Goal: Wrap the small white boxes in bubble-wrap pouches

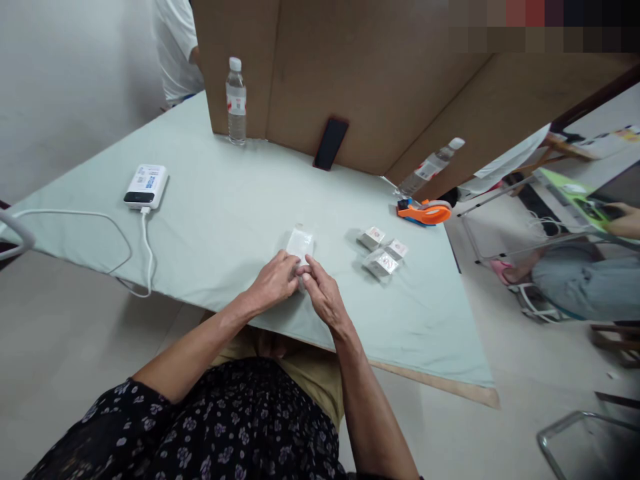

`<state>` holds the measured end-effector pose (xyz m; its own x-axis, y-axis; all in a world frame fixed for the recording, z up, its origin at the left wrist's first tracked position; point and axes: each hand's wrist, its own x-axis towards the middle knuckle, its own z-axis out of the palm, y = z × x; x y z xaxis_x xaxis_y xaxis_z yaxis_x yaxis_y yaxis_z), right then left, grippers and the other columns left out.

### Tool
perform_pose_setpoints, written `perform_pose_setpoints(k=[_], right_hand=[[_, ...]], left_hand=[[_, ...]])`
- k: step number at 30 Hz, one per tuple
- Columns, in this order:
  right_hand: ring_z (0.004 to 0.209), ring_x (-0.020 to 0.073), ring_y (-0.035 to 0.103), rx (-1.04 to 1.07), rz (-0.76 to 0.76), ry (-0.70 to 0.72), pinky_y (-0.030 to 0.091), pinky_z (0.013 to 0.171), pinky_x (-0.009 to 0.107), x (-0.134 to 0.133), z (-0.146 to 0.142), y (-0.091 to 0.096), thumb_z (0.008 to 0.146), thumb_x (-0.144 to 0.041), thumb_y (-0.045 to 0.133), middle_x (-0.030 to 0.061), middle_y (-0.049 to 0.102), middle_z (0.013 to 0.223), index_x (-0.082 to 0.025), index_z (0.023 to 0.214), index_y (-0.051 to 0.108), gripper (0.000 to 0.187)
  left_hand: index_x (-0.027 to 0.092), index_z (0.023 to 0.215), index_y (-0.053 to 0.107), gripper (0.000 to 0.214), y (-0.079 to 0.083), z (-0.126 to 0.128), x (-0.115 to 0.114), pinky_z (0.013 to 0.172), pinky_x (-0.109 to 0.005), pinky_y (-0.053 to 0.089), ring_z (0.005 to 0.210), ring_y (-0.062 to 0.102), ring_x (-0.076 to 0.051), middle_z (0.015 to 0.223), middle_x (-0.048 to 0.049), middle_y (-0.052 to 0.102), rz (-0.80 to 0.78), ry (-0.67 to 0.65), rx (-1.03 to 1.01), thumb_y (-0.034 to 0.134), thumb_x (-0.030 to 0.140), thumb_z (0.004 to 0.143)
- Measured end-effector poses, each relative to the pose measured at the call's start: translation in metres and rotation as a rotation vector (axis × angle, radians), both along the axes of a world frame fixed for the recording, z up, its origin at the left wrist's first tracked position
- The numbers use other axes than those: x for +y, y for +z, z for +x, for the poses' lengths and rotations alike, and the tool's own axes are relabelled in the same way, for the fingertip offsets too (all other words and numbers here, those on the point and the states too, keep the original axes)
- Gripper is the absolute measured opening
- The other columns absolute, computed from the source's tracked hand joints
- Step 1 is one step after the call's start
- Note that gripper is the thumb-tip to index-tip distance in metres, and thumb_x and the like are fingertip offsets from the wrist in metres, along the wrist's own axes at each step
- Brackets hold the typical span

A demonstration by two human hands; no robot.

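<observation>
Near the table's front edge lies a small white box [300, 241], seemingly in clear plastic wrap. My left hand [276, 283] comes at it from the left, with bent fingers closed on its near end. From the right, my right hand [324, 293] meets it there, thumb and fingers pinched at the same end. The fingertips of both hands almost touch and cover that part of the box. To the right sit several similar wrapped boxes [382, 263] grouped close together.
An orange tape dispenser [430, 212] stands at the right edge by a tilted water bottle [431, 167]. A phone [331, 143] leans on the cardboard screen [330, 67], near another bottle [237, 107]. At left, a power bank [147, 187] trails a white cable [148, 253]. Other people sit beyond.
</observation>
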<state>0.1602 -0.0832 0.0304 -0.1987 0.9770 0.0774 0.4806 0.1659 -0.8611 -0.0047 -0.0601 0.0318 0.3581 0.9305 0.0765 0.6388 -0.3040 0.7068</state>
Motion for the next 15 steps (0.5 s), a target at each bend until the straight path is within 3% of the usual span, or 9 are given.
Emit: perform_pose_setpoints(k=[3,5,10,15], right_hand=[[0.093,0.0182,0.066,-0.048,0.01,0.113,0.051,0.087,0.034,0.005,0.007,0.006,0.093,-0.025,0.042,0.0081,0.072,0.114,-0.016,0.145,0.048,0.053],[0.092,0.0188,0.066,-0.168,0.04,0.156,0.052,0.085,0.034,0.008,0.008,0.009,0.089,-0.019,0.045,0.0074,0.072,0.115,-0.019,0.147,0.045,0.058],[0.094,0.0233,0.067,-0.447,0.061,0.19,0.051,0.08,0.034,0.013,0.001,0.018,0.082,-0.014,0.052,0.0084,0.07,0.12,-0.022,0.152,0.038,0.072],[0.085,0.0192,0.064,-0.393,0.036,0.218,0.05,0.082,0.033,0.01,0.0,0.019,0.076,-0.016,0.059,0.0084,0.068,0.122,-0.022,0.153,0.034,0.082]], left_hand=[[0.015,0.127,0.054,0.052,-0.004,-0.001,0.001,0.085,-0.035,0.052,0.085,0.059,-0.018,0.111,-0.0082,0.059,-0.093,0.065,-0.165,0.062,0.018,0.075],[0.014,0.131,0.051,0.059,-0.004,0.001,0.002,0.079,-0.033,0.052,0.076,0.057,-0.015,0.11,-0.0078,0.059,-0.189,0.121,-0.246,0.065,0.022,0.074],[0.015,0.12,0.059,0.044,-0.004,0.008,0.001,0.083,-0.035,0.051,0.085,0.058,-0.017,0.107,-0.0076,0.059,-0.195,0.215,-0.271,0.065,0.026,0.078],[0.016,0.118,0.059,0.041,-0.012,0.008,-0.002,0.087,-0.036,0.051,0.091,0.059,-0.019,0.108,-0.0073,0.059,-0.105,0.17,-0.28,0.059,0.014,0.077]])
